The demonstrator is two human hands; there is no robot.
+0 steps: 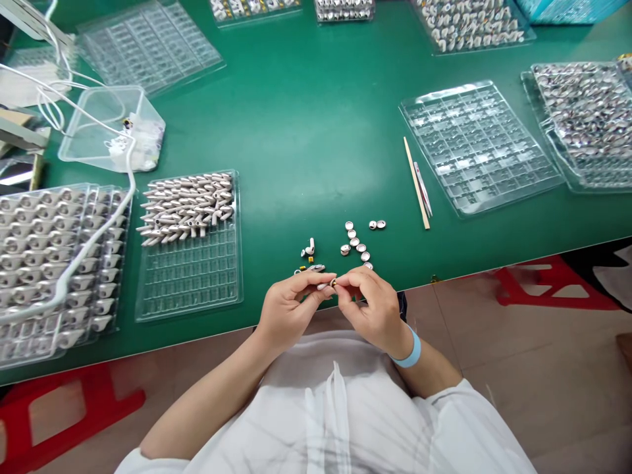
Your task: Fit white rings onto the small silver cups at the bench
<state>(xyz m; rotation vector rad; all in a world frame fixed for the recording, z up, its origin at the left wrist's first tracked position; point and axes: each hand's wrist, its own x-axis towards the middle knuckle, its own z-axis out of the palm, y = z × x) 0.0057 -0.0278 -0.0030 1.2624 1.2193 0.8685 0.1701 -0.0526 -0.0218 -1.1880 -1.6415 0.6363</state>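
Observation:
My left hand (289,306) and my right hand (370,306) meet at the near edge of the green table (306,118), fingertips pinched together on a small white earbud part (330,284). Just beyond them lie several small round silver caps (356,242) and a few loose white earbud pieces (309,249). A clear tray (190,270) half filled with white earbud stems (185,207) sits to the left of my hands. My right wrist wears a blue band (411,352).
A wooden stick (416,183) and tweezers (422,187) lie right of the caps. An empty clear tray (476,145) and filled trays (587,118) stand at right; more trays (49,263), a plastic box (111,128) and a white cable (99,230) at left. Red stools (64,401) stand below.

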